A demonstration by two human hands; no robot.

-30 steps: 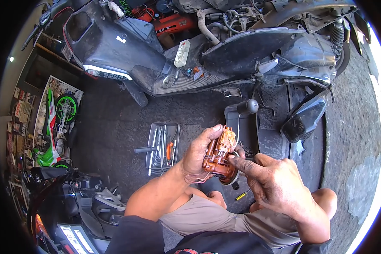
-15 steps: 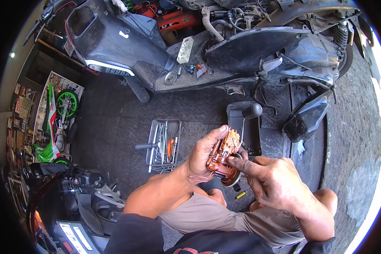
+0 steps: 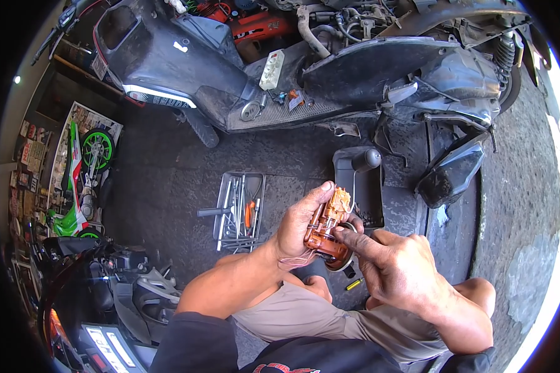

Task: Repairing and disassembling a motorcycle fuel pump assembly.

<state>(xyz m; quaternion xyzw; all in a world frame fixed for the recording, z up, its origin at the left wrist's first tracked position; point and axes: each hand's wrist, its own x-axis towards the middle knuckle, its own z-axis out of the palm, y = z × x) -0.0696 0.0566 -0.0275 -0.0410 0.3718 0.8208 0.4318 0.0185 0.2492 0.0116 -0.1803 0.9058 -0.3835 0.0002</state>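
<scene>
My left hand (image 3: 298,224) is wrapped round a reddish-brown plastic fuel pump unit (image 3: 327,244), with its thumb along the upper side. Thin wires (image 3: 297,260) hang from the pump's lower end by my left wrist. A thin rod runs up from the unit to a dark grey float (image 3: 367,160). My right hand (image 3: 404,264) is closed against the pump's right side, its index fingertip pressed on the body. The right thumb is mostly hidden, and so is the pump's underside.
A metal tray of tools (image 3: 239,211) lies on the floor, left of the pump. Behind the pump is a black bin-like tray (image 3: 368,199). A yellow-handled tool (image 3: 354,284) lies near my feet. A partly stripped scooter (image 3: 280,93) stands ahead; a black plastic part (image 3: 451,177) sits right.
The fuel pump and both hands have shifted very slightly, with the grip unchanged. My right index fingertip stays on the pump body.
</scene>
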